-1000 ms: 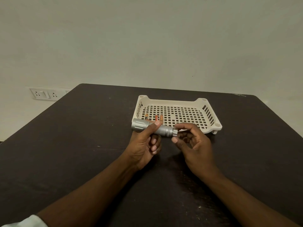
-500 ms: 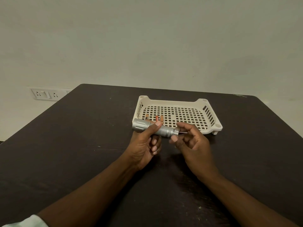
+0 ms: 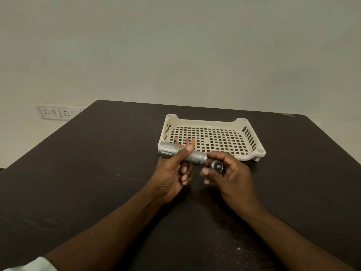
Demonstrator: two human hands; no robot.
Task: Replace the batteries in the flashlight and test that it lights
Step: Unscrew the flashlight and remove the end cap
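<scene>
A silver flashlight (image 3: 169, 150) is held level above the dark table, head pointing left, by my left hand (image 3: 172, 173), thumb on top of the barrel. My right hand (image 3: 229, 176) pinches the flashlight's round tail cap (image 3: 216, 166), which is off the barrel and sits just below and right of its open rear end, inner side turned toward me. Three small orange batteries (image 3: 188, 141) lie in the white perforated tray (image 3: 252, 155) just behind the flashlight, partly hidden by it.
The dark table (image 3: 97, 173) stretches wide on both sides of my hands. A wall socket panel (image 3: 53, 112) sits on the wall at the far left. The tray stands at the table's far middle.
My right hand has drawn the tail cap off the flashlight's rear end and turned it toward me. My left hand and the barrel have stayed in place.
</scene>
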